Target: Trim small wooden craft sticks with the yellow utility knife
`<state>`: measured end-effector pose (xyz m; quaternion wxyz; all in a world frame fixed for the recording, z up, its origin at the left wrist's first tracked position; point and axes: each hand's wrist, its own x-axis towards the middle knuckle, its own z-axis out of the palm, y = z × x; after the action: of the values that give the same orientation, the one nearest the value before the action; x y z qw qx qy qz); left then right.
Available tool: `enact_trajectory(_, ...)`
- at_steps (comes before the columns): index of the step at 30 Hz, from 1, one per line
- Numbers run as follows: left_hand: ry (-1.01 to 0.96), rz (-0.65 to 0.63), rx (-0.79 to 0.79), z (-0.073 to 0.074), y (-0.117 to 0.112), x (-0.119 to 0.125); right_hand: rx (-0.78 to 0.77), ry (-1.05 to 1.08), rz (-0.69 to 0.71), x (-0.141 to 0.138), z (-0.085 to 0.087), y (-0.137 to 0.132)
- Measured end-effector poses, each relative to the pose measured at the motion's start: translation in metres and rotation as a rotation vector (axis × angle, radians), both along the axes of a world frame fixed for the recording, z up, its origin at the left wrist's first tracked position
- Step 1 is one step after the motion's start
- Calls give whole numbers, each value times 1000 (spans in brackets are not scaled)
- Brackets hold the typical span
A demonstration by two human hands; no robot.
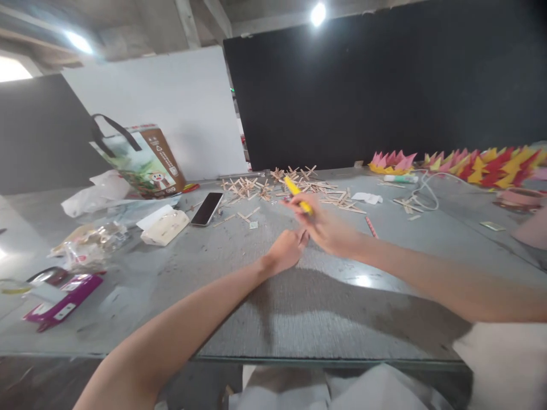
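Begins at the near edge of the grey table (pixel 316 336), running straight across above light-coloured cloth (pixel 380 390). Leaves a broad, partly shaded stretch of tabletop between that edge and the wrists, with more open room to the right of the hands. At left, near that edge, shows a purple case (pixel 70 300) with pale labels, too blurred to read.

Farther in, brings both hands together at mid-table. Clasps a yellow pen-like tool (pixel 294 191) in the right hand (pixel 327 228), slanting up and leftward past the fingers, above the left hand (pixel 285 250). Curls the left hand low, touching or nearly touching the right; cannot tell what, if anything, sits in its fingers.

Just beyond the right wrist, shows a red patterned strip (pixel 371 226); well to the left, a dark-screened phone (pixel 207 209), a cream packet (pixel 166 228) and clear plastic wrapping (pixel 92 245). Past the hands, scatters wooden sticks (pixel 245 188), many crossed and heaped; to their right, a white paper scrap (pixel 367 198) and a white cable (pixel 427 191).

At back left, has a tote bag (pixel 141 162) standing, with a cartoon figure and small white lettering, not legible. At back right, ranges pointed paper petals (pixel 491 165) in pink, yellow and red. Ends at a white panel (pixel 162 102) and a black panel (pixel 384 85).
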<state>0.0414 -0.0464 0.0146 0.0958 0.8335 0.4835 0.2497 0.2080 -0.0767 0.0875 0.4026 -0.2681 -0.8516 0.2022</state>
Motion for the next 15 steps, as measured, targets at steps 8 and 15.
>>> enact_trajectory(8, -196, -111, -124, 9, -16, -6, 253, -303, -400, 90, -34, -12)
enact_trajectory(15, -420, -97, -50, 3, -19, -8, 182, -427, -403, 65, -39, -34)
